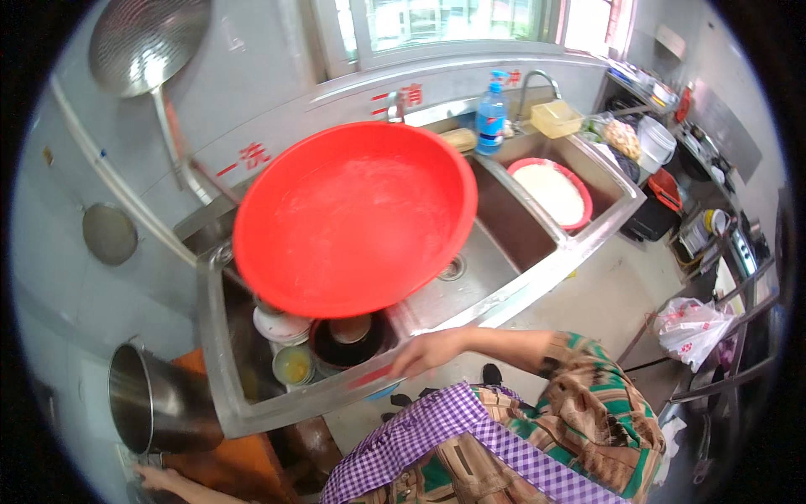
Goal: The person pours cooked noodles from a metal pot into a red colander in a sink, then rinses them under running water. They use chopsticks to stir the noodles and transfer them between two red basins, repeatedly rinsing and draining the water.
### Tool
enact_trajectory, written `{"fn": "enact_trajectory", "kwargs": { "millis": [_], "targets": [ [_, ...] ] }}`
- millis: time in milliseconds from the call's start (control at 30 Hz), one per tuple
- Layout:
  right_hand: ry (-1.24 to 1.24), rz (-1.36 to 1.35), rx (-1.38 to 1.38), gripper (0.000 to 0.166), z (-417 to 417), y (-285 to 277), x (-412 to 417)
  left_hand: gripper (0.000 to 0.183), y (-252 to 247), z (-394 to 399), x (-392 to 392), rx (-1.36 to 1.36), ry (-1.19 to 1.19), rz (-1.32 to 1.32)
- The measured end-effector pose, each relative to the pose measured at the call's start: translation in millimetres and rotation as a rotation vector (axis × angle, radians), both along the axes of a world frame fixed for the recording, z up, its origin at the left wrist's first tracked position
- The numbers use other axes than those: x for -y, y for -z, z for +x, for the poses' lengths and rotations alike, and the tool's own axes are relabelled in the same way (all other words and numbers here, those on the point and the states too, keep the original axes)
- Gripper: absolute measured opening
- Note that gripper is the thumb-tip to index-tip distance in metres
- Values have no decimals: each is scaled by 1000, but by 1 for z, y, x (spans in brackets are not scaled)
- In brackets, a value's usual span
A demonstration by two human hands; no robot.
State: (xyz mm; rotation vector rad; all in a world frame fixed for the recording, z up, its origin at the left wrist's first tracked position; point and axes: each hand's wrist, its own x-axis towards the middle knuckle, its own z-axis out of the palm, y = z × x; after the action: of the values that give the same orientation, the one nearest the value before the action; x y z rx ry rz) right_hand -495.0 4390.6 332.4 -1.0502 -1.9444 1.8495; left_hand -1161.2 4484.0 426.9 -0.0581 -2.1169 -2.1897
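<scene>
My right hand [425,355] is at the front rim of the stainless steel sink [277,409], its fingers loosely bent and somewhat blurred; whether it grips anything is unclear. Above the left and middle basins rests a large red plastic basin [359,220] with water in it. At the lower left, my left hand [157,479] reaches out beside a tall steel pot [176,403]; what its fingers touch cannot be made out. Under the red basin, in the left basin, are a white container [281,327], a bowl with yellow contents [293,366] and a dark round vessel [324,359].
A blue pump bottle [492,116] stands behind the sink near a curved faucet [539,79]. The right basin holds a red bowl with whitish contents [549,194]. A large perforated ladle [151,50] hangs on the left wall. Shelves with a white plastic bag [689,331] line the right side.
</scene>
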Motion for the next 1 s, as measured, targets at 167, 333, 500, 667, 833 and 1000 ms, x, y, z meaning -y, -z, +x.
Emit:
{"fn": "enact_trajectory", "kwargs": {
  "millis": [167,333,500,667,833,1000],
  "targets": [
    [561,-137,61,30,219,-47,108,19,-56,299,64,-561,219,608],
    [1055,32,167,29,400,-64,164,27,0,468,87,-700,776,296],
    [1526,288,254,35,556,-27,183,21,10,644,95,-327,1458,263],
    [1603,206,501,47,624,-14,174,18,27,726,112,-246,1719,75],
    [1481,45,733,62,683,26,135,11,39,807,125,-92,1921,8],
    [1464,-56,695,81,775,135,81,13,32,907,137,-25,2097,-72]
  ]
}}
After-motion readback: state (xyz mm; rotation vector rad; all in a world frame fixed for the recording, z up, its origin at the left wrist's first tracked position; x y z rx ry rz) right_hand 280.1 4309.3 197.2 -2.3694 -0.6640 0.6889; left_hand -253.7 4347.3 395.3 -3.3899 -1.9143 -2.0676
